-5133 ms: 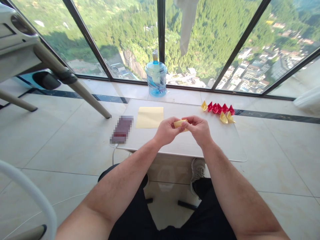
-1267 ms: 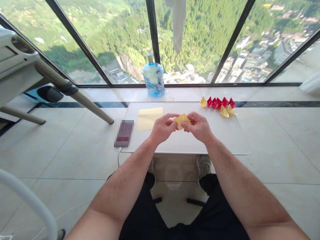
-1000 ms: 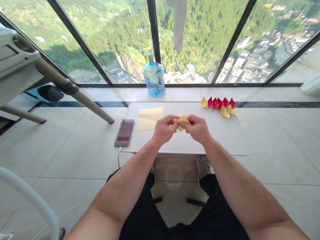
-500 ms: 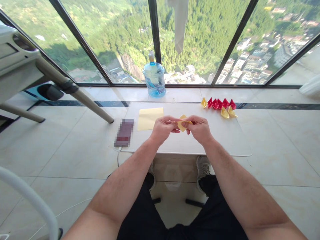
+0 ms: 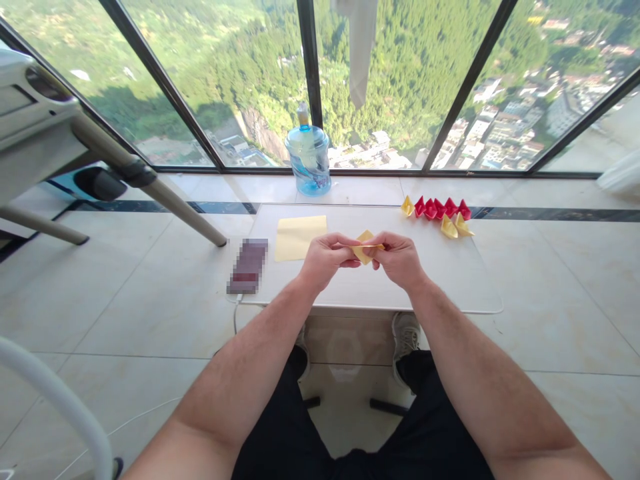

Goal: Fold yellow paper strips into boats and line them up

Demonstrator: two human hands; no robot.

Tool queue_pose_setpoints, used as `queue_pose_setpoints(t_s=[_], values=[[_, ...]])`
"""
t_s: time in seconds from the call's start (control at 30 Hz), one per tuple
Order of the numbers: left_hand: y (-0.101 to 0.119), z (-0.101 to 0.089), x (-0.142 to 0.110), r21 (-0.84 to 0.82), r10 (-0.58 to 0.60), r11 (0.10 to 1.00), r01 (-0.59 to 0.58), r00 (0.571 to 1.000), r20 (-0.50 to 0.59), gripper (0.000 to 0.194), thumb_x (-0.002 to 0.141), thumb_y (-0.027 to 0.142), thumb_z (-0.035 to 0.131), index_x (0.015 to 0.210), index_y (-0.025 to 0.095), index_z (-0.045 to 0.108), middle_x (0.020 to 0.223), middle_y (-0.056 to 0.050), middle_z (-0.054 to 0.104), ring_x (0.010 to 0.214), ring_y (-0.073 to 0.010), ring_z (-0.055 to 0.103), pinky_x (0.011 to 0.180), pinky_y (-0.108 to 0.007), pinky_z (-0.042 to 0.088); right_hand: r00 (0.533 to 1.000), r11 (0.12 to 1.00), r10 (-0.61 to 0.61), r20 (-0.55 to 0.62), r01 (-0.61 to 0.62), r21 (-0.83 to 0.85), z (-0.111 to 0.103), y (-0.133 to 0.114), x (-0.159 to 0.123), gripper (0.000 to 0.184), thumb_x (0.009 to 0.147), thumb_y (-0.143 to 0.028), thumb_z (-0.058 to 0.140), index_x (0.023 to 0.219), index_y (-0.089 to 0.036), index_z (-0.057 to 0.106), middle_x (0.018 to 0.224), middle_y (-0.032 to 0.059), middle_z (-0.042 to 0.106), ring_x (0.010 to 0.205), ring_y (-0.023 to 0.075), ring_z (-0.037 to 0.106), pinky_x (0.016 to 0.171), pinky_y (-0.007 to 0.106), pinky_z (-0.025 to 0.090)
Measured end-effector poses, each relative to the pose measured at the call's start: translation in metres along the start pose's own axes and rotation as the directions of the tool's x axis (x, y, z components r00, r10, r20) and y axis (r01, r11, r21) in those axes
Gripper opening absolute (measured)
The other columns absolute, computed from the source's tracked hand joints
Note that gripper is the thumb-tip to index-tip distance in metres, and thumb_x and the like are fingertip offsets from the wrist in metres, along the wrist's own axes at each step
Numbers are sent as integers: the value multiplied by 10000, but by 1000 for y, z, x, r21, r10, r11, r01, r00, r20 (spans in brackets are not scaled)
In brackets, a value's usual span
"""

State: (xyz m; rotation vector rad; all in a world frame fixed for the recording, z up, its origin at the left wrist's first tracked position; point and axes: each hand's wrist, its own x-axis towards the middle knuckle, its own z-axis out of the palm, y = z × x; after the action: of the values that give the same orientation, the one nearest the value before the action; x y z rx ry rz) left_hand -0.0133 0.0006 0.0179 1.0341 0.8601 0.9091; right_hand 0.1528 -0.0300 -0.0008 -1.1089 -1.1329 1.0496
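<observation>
A small folded piece of yellow paper (image 5: 367,255) is held up above the white table (image 5: 440,280). My left hand (image 5: 326,257) pinches its left side between thumb and fingers, while my right hand (image 5: 396,255) grips the right side. Parts of the paper are hidden behind my fingers. Left of my hands lies a flat yellow sheet (image 5: 297,238), close to my left hand. At the table's far right corner stand folded paper boats: a row of several red paper boats (image 5: 440,208), a yellow paper boat (image 5: 407,207) at its left end, and two yellow paper boats (image 5: 456,227) in front.
A pixelated phone-like object (image 5: 248,265) with a white cable rests at the table's left edge. Behind the table, a blue water jug (image 5: 307,160) stands by the window. A grey-legged piece of furniture (image 5: 175,207) reaches in from the left. A white curved bar (image 5: 65,400) is at lower left.
The yellow paper went from a narrow folded strip to a diamond shape, then had its corners folded and pinched. Over the last half second my hands have barely moved.
</observation>
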Motion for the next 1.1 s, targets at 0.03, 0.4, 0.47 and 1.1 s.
queue_pose_setpoints(t_s=[0.03, 0.4, 0.47, 1.1], values=[[0, 0, 0, -3, -6, 1000, 6, 1000, -8, 228, 609, 217, 807, 799, 119, 727, 717, -72, 746, 655, -180, 714, 677, -327, 610, 1000, 1000, -1, 3, 1, -8, 0, 0, 0, 202, 676, -357, 826, 695, -198, 703, 560, -28, 629, 431, 85, 500, 402, 221, 407], [-2, 0, 1, -74, 5, 997, -14, 993, -118, 178, 621, 205, 742, 773, 124, 698, 686, -55, 735, 629, -192, 717, 672, -354, 616, 999, 1000, 27, 20, -27, 1, 0, -9, -3, 213, 730, -279, 721, 909, -184, 785, 615, -6, 680, 512, 122, 599, 493, 267, 523], [-1, 1, 1, -84, 8, 996, -19, 991, -132, 192, 614, 211, 749, 775, 123, 696, 692, -54, 734, 648, -197, 722, 694, -364, 618, 999, 999, 42, 14, -43, 24, 0, -9, -4, 221, 740, -259, 688, 921, -184, 789, 623, -5, 687, 536, 124, 613, 526, 274, 543], [-8, 7, 2, 44, 86, 996, -80, 982, -170, 147, 614, 183, 743, 749, 138, 710, 645, -12, 683, 629, -150, 674, 661, -316, 602, 998, 1000, 21, -66, -21, 0, 7, -4, -4, 119, 700, -202, 686, 782, -190, 771, 603, -3, 692, 545, 123, 620, 495, 243, 508]])
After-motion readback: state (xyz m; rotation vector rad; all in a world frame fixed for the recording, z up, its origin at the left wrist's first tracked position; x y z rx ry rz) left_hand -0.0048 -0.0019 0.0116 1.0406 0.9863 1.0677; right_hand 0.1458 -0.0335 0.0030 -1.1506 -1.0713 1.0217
